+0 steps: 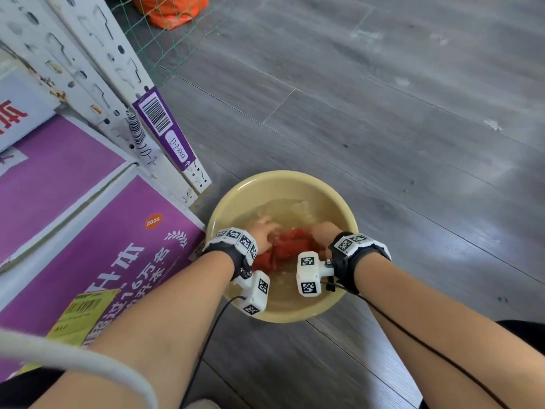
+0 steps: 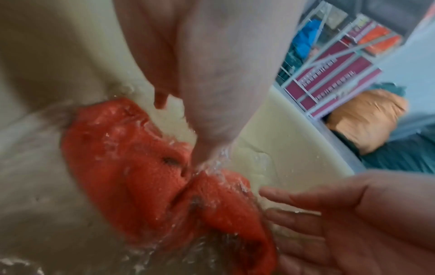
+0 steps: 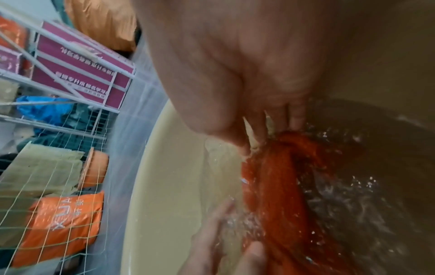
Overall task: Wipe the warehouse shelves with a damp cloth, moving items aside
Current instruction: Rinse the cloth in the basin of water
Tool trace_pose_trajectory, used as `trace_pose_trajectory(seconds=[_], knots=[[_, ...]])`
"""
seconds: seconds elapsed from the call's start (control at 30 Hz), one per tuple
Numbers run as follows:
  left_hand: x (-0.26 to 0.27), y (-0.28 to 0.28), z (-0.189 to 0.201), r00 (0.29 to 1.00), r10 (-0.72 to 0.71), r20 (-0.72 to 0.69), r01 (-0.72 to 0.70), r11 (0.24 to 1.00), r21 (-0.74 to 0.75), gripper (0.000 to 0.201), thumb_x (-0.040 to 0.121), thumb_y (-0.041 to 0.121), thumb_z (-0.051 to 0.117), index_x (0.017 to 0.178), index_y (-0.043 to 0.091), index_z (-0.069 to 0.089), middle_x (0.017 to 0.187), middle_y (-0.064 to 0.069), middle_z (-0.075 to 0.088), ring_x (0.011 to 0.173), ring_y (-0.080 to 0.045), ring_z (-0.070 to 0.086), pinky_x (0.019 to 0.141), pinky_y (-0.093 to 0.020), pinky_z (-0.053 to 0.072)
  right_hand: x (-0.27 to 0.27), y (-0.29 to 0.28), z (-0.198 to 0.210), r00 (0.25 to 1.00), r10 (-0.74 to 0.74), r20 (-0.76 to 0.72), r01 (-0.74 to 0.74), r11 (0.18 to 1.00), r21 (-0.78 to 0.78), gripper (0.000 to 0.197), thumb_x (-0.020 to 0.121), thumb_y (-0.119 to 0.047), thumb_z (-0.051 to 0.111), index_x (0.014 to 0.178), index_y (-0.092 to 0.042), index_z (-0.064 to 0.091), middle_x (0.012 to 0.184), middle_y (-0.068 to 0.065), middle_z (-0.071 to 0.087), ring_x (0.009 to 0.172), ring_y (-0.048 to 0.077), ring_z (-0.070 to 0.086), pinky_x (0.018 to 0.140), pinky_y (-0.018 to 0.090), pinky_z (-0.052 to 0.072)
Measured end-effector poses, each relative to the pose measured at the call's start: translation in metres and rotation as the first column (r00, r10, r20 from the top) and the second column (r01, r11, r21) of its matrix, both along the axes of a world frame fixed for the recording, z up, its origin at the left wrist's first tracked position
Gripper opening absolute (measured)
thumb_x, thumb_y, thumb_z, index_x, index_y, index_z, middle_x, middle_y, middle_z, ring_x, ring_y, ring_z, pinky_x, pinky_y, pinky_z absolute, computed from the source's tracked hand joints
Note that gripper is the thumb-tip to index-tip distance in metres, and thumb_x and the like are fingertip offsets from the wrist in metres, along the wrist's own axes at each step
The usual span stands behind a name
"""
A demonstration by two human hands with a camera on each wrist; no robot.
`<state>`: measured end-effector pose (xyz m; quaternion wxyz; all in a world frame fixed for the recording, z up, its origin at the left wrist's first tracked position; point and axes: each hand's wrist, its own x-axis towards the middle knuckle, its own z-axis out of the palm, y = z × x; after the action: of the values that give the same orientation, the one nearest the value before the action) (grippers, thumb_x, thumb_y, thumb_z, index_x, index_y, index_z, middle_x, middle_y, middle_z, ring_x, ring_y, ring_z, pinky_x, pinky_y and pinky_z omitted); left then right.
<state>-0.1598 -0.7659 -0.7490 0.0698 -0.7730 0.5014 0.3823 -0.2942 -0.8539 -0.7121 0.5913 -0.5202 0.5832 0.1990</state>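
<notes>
1. Closest to the viewer, two bare forearms reach forward and down, each wrist wearing a black strap with white marker blocks.
2. Just beyond them, a pale yellow basin (image 1: pixel 233 202) of water stands on the grey wood-look floor (image 1: pixel 398 119).
3. Inside the basin, a red cloth (image 1: pixel 287 246) lies bunched and soaked in the churned water.
4. At the cloth's left end, the left hand (image 1: pixel 264 233) touches it with fingers extended downward; I cannot tell whether they close around the fabric.
5. At its right end, the right hand (image 1: pixel 324 234) reaches down with fingers mostly straight, fingertips (image 3: pixel 295 121) meeting the cloth at the waterline.
6. Left of the basin, purple cartons (image 1: pixel 97 249) lie beside a white perforated shelf post (image 1: pixel 124 93) bearing a purple barcode label.
7. Farthest away, green netting (image 1: pixel 165 45) hangs in front of an orange sack (image 1: pixel 174 10).
</notes>
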Motion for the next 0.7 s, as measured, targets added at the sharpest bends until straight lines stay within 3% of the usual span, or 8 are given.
trace_pose_trajectory(seconds=[0.07, 0.13, 0.23, 0.3, 0.37, 0.47, 0.57, 0.7], knots=[[0.002, 0.001, 0.001, 0.988, 0.155, 0.029, -0.156, 0.987, 0.029, 0.061, 0.093, 0.032, 0.055, 0.147, 0.026, 0.028, 0.159, -0.005, 0.011, 0.143, -0.028, 0.023, 0.117, -0.039, 0.025, 0.0, -0.004, -0.001, 0.988, 0.142, -0.054, -0.146, 0.985, -0.089, 0.035, 0.099, -0.021, 0.042, 0.126, -0.001, 0.055, 0.122, 0.016, 0.06, 0.114, 0.03, 0.056, 0.098, 0.035, 0.041], [-0.006, 0.005, -0.003, 0.987, 0.143, -0.068, -0.13, 0.976, 0.173, 0.079, 0.087, 0.048, 0.058, 0.15, 0.028, 0.015, 0.156, -0.011, 0.017, 0.138, -0.033, 0.031, 0.113, -0.046, 0.03, 0.002, 0.002, 0.0, 0.998, -0.066, -0.003, 0.066, 0.996, 0.066, 0.037, 0.1, -0.013, 0.037, 0.133, 0.003, 0.046, 0.1, 0.013, 0.06, 0.096, 0.028, 0.058, 0.092, 0.036, 0.043], [-0.021, 0.004, 0.0, 0.946, 0.172, -0.274, -0.125, 0.975, 0.181, 0.078, 0.081, 0.03, 0.068, 0.143, 0.024, 0.022, 0.132, -0.013, 0.053, 0.113, -0.03, 0.056, 0.097, -0.042, 0.047, 0.009, 0.004, -0.013, 0.997, -0.079, 0.02, 0.074, 0.977, 0.199, 0.039, 0.1, -0.018, 0.039, 0.133, 0.004, 0.042, 0.11, 0.018, 0.061, 0.098, 0.029, 0.057, 0.096, 0.044, 0.046], [-0.025, -0.005, 0.009, 0.931, 0.225, -0.287, -0.203, 0.973, 0.106, 0.052, 0.09, 0.022, 0.055, 0.136, 0.015, 0.034, 0.119, -0.013, 0.059, 0.105, -0.029, 0.058, 0.091, -0.036, 0.048, 0.011, 0.004, -0.007, 0.993, -0.105, 0.049, 0.095, 0.979, 0.183, 0.035, 0.101, -0.023, 0.04, 0.122, 0.002, 0.05, 0.106, 0.017, 0.06, 0.095, 0.028, 0.058, 0.104, 0.045, 0.042], [-0.027, -0.013, 0.023, 0.898, 0.314, -0.309, -0.315, 0.948, 0.049, 0.041, 0.096, 0.024, 0.042, 0.134, 0.011, 0.037, 0.117, -0.013, 0.058, 0.103, -0.028, 0.058, 0.091, -0.035, 0.045, 0.012, 0.001, 0.0, 0.973, -0.208, 0.103, 0.187, 0.965, 0.185, 0.031, 0.103, -0.026, 0.033, 0.1, -0.004, 0.055, 0.089, 0.013, 0.058, 0.077, 0.025, 0.055, 0.088, 0.041, 0.048], [-0.029, -0.015, 0.04, 0.862, 0.321, -0.393, -0.36, 0.933, -0.027, 0.04, 0.101, 0.034, 0.033, 0.132, 0.01, 0.04, 0.123, -0.013, 0.057, 0.109, -0.029, 0.057, 0.089, -0.029, 0.045, 0.011, -0.005, 0.004, 0.971, -0.184, 0.151, 0.169, 0.98, 0.108, 0.036, 0.104, -0.023, 0.027, 0.107, -0.001, 0.055, 0.105, 0.019, 0.062, 0.085, 0.024, 0.053, 0.08, 0.032, 0.045], [-0.034, -0.011, 0.053, 0.783, 0.316, -0.536, -0.383, 0.924, -0.014, 0.028, 0.101, 0.043, 0.027, 0.112, 0.021, 0.041, 0.088, -0.009, 0.062, 0.069, -0.027, 0.063, 0.053, -0.026, 0.051, 0.01, -0.008, 0.002, 0.979, -0.092, 0.181, 0.075, 0.992, 0.1, 0.042, 0.104, -0.007, 0.021, 0.072, 0.0, 0.046, 0.064, 0.012, 0.057, 0.064, 0.018, 0.042, 0.052, 0.019, 0.042], [-0.037, -0.011, 0.054, 0.854, 0.261, -0.451, -0.33, 0.94, -0.081, 0.033, 0.1, 0.045, 0.024, 0.108, 0.017, 0.039, 0.085, -0.004, 0.051, 0.065, -0.022, 0.056, 0.056, -0.035, 0.05, 0.012, -0.007, 0.004, 0.973, -0.101, 0.206, 0.081, 0.991, 0.105, 0.039, 0.101, -0.003, 0.028, 0.065, -0.004, 0.041, 0.065, 0.008, 0.042, 0.056, 0.017, 0.041, 0.048, 0.019, 0.045]])
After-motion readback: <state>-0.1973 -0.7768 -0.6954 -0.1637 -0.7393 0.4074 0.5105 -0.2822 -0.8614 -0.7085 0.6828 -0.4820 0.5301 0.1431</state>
